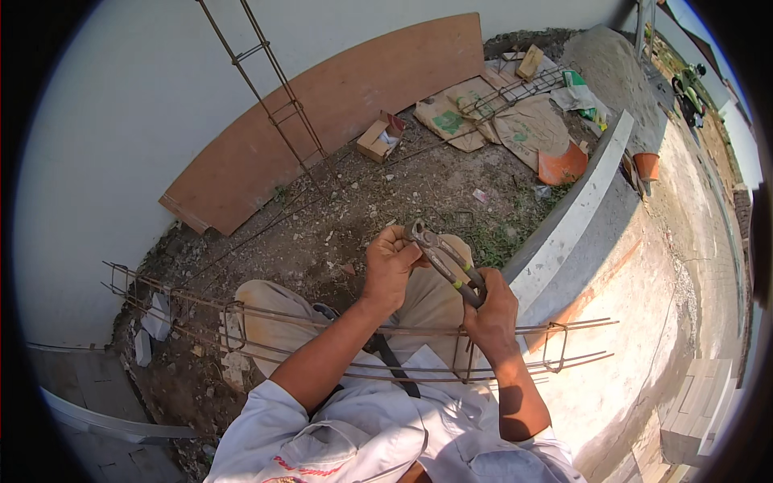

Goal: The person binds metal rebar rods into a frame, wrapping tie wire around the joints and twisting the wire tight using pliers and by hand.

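Observation:
My right hand (492,317) grips the handles of metal end-cutting pincers (444,256), which point up and to the left. Close against the jaws is my left hand (391,265), its fingers curled with thumb and fingertips together. Whether something small, such as wire, is pinched there is hidden. Below both hands a rusty rebar cage (423,331) with square stirrups stretches across my lap, between my bent knees and my torso. My forearms reach over it.
A second rebar frame (284,111) leans up by the white wall, before a plywood sheet (362,90). Beyond lie an open cardboard box (380,137), paper sacks (525,130) and a sand heap (610,57). A concrete beam (574,223) runs along my right; an orange bucket (647,166) stands past it.

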A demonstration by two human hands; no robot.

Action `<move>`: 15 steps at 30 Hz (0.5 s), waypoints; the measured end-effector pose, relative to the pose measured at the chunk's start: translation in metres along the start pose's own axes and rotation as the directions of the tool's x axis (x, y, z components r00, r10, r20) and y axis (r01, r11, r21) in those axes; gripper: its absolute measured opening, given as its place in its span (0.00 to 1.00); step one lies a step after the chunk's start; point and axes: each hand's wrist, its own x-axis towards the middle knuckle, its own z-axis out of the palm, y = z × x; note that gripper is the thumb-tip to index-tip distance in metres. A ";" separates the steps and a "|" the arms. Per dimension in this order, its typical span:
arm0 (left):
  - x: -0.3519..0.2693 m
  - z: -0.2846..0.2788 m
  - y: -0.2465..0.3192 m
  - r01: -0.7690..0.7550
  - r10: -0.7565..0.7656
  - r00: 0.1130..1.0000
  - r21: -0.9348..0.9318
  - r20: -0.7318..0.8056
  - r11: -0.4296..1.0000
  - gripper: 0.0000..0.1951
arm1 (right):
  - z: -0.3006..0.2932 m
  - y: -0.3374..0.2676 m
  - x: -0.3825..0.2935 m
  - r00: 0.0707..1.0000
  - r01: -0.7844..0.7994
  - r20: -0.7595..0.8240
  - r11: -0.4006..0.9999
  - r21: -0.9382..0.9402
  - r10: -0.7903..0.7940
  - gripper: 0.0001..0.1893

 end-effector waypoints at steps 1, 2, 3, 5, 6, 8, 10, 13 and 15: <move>-0.001 -0.001 -0.002 -0.016 0.016 1.000 -0.016 0.004 1.000 0.05 | 0.000 0.001 0.000 0.999 -0.016 -0.028 1.000 0.012 0.017 0.21; -0.001 0.002 -0.001 -0.008 0.009 1.000 -0.016 0.011 1.000 0.05 | -0.001 0.003 0.001 0.999 -0.024 -0.033 1.000 0.009 0.025 0.21; -0.003 0.006 0.000 0.003 -0.002 1.000 -0.032 0.019 0.999 0.04 | -0.003 0.006 0.001 0.998 -0.024 -0.061 1.000 -0.020 0.023 0.21; -0.003 0.008 -0.001 0.026 -0.024 0.999 -0.050 0.042 0.998 0.03 | -0.004 0.012 0.002 0.995 -0.038 -0.099 0.998 -0.058 0.032 0.21; -0.003 0.007 -0.002 0.028 -0.026 0.999 -0.047 0.031 0.998 0.03 | -0.004 0.016 0.002 0.993 -0.010 -0.116 0.995 -0.094 -0.001 0.21; -0.005 0.005 -0.004 0.047 -0.045 0.998 -0.047 0.039 0.998 0.03 | -0.003 0.022 0.001 0.990 -0.001 -0.142 0.990 -0.143 -0.019 0.21; -0.008 0.004 -0.008 0.025 -0.025 1.000 -0.105 -0.001 0.994 0.04 | -0.002 0.023 0.000 0.987 -0.050 -0.156 0.997 -0.058 0.040 0.20; -0.010 0.013 -0.011 0.027 -0.027 1.000 -0.093 -0.003 0.995 0.05 | -0.014 0.021 0.007 0.971 -0.206 -0.116 0.978 0.024 0.208 0.18; -0.010 0.015 -0.014 0.020 -0.020 1.000 -0.083 -0.003 0.996 0.05 | -0.020 0.023 0.013 0.960 -0.264 -0.072 0.961 0.081 0.270 0.17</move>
